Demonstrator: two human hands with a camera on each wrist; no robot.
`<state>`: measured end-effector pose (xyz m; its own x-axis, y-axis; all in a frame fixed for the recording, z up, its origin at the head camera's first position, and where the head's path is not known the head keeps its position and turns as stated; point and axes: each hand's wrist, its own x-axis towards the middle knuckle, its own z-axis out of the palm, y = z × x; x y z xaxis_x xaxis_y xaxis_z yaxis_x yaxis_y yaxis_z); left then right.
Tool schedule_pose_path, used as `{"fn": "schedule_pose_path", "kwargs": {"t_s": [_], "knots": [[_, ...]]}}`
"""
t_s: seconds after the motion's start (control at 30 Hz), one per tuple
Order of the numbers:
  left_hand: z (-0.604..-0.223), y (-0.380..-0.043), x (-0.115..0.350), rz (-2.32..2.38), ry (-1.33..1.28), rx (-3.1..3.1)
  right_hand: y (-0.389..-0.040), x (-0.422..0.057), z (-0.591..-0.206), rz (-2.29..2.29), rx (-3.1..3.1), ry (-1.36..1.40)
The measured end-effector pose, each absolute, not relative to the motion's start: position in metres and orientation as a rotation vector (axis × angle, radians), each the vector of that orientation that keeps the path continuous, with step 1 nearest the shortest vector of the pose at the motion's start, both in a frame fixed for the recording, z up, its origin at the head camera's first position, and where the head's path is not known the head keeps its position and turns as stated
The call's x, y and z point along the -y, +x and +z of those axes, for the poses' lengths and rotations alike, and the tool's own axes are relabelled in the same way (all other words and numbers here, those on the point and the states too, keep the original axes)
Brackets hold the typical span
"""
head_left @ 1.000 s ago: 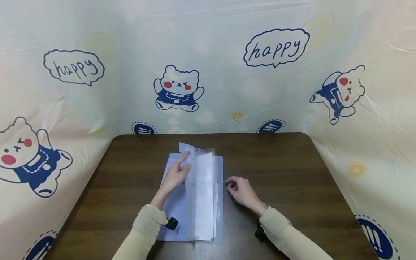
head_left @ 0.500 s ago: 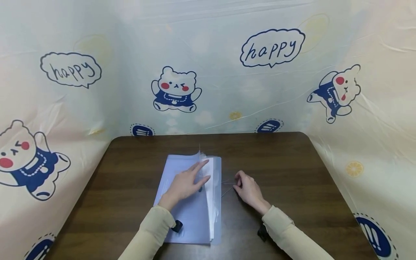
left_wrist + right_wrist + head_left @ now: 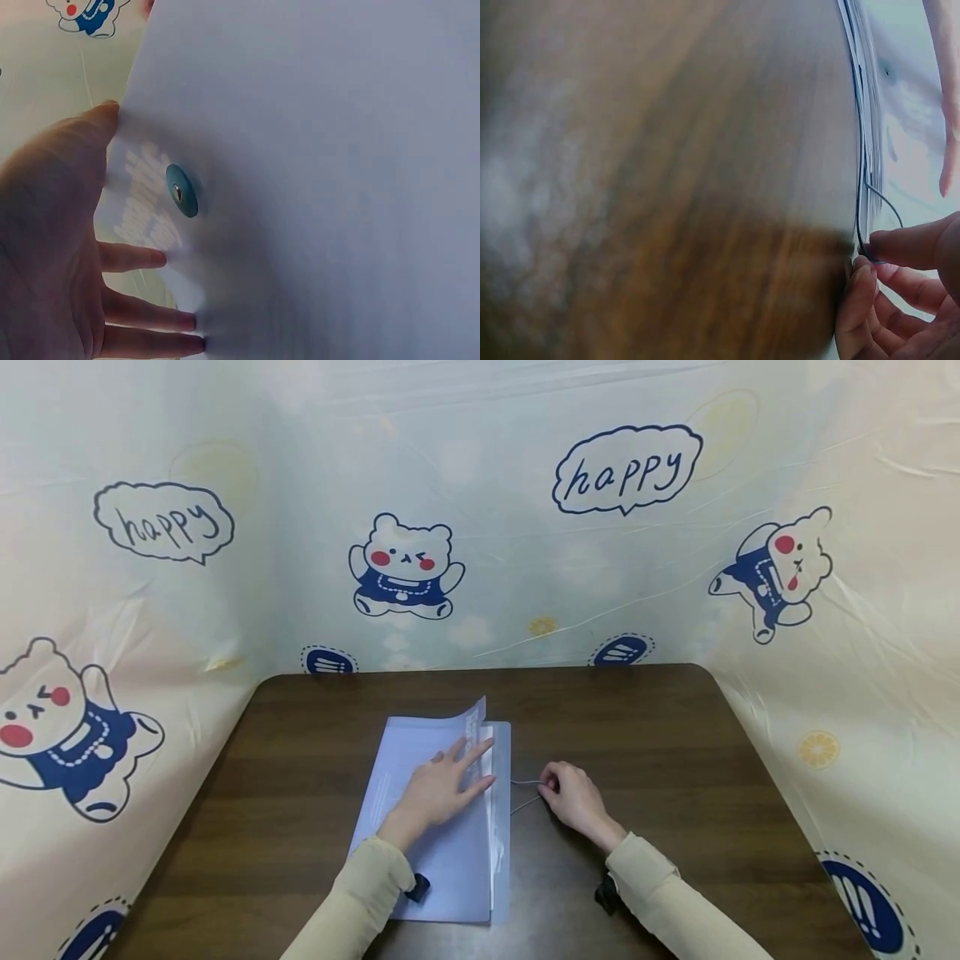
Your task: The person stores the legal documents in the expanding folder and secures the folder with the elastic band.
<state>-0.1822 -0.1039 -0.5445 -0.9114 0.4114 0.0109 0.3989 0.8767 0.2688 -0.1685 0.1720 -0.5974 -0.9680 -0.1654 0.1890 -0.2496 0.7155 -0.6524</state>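
Note:
A pale blue-violet file folder (image 3: 450, 881) lies on the table with its front cover over white papers (image 3: 488, 768). The cover's far right corner is bent upward, and the papers show along its right side. My left hand (image 3: 438, 789) rests on the cover, fingers spread and straight toward its right edge. In the left wrist view a round teal button (image 3: 181, 190) sits on the cover close to the fingers. Right of the folder, my right hand (image 3: 576, 797) pinches a thin elastic cord (image 3: 527, 782) between thumb and fingertips. The cord runs back to the folder's right edge in two strands.
The dark wooden table (image 3: 645, 727) extends on both sides of the folder. Behind and around it hangs a pale curtain (image 3: 510, 577) printed with bears and speech bubbles. A small black wrist camera (image 3: 417, 888) sits low over the cover.
My left hand has swung the cover and its sheets over to the right, and the cover now lies over most of the papers. My right hand has drawn the cord slightly rightward.

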Motion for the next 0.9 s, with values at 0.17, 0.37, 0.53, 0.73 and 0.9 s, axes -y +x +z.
{"fn": "schedule_pose_path", "kwargs": {"t_s": [0.17, 0.37, 0.53, 0.73, 0.9], "knots": [[-0.548, -0.175, 0.108, 0.314, 0.658, -2.95, -0.159, -0.168, -0.577, 1.14, 2.791, 0.341], [-0.553, -0.168, 0.114, 0.299, 0.636, -2.88, -0.169, -0.171, -0.598, 1.142, 2.809, 0.34], [-0.555, -0.166, 0.119, 0.33, 0.622, -2.829, -0.178, -0.174, -0.618, 1.192, 2.804, 0.376], [-0.551, -0.162, 0.135, 0.344, 0.618, -2.797, -0.172, -0.173, -0.606, 1.411, 2.683, 0.508], [-0.542, -0.158, 0.157, 0.353, 0.572, -2.773, -0.166, -0.167, -0.587, 1.525, 2.666, 0.492]]}}
